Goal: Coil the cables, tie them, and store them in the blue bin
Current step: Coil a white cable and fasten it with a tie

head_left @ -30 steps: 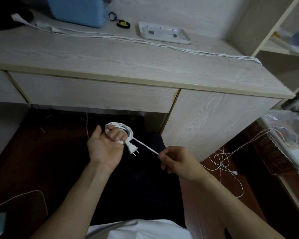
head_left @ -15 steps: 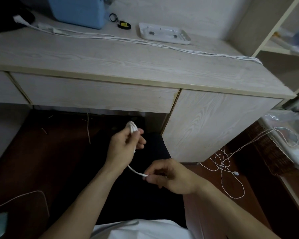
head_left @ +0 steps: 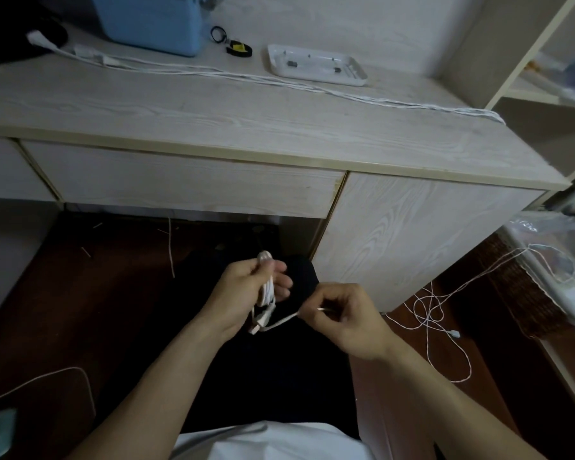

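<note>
Below the desk front, my left hand grips a small white coiled cable, squeezed flat and upright between thumb and fingers, its plug hanging at the bottom. My right hand pinches the cable's loose tail, which runs from the coil's lower end to my fingers. The blue bin stands at the back left of the desk. A long white cable lies stretched across the desktop. Another thin white cable lies tangled on the floor to the right.
A white tray and a small black-and-yellow item sit near the bin. A wicker basket with a plastic bag stands at the right, shelves behind it. Another white cord loops on the dark floor at lower left.
The coil came off my left fingers and is now pinched flat in that hand. My right hand moved in closer, drawing the tail under the coil's lower end.
</note>
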Motion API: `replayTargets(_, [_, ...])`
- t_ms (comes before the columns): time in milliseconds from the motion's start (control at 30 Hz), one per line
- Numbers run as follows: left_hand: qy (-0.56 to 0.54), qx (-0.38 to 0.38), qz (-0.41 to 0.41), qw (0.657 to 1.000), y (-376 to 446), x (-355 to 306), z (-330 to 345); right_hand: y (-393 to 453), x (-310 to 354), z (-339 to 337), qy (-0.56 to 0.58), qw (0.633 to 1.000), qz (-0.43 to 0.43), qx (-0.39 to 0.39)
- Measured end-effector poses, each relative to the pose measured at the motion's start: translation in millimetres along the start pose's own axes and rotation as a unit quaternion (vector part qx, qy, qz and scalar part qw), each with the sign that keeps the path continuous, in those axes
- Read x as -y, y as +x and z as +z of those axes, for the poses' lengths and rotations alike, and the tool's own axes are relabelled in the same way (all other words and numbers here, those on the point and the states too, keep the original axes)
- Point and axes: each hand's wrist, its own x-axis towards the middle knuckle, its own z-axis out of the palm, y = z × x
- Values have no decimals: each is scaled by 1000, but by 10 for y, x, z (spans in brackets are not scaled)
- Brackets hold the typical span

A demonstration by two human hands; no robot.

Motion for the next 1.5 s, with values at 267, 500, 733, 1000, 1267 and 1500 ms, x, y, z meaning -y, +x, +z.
replayTargets(267, [-463,-100,24,880,180,-114,-222,-1,-36,-71,-58,993,71,76])
replayTargets(500, [-163,-97,123,974,142,34,-152,-9,-44,7,-72,993,54,78])
replayTargets(733, [202,207,22,957,-108,7,-66,34,-39,-49,75,993,39,-78])
replayTargets(1000, [-41,275,-70,958,-180,-15,60,46,-69,-61,61,994,73,-58])
replayTargets(1267, [-333,40,-67,940,-47,-48,-65,55,-95,-57,49,992,106,-47])
replayTargets(1500, [-465,-89,-16,881,73,-26,-351,54,-125,-194,42,981,186,-33])
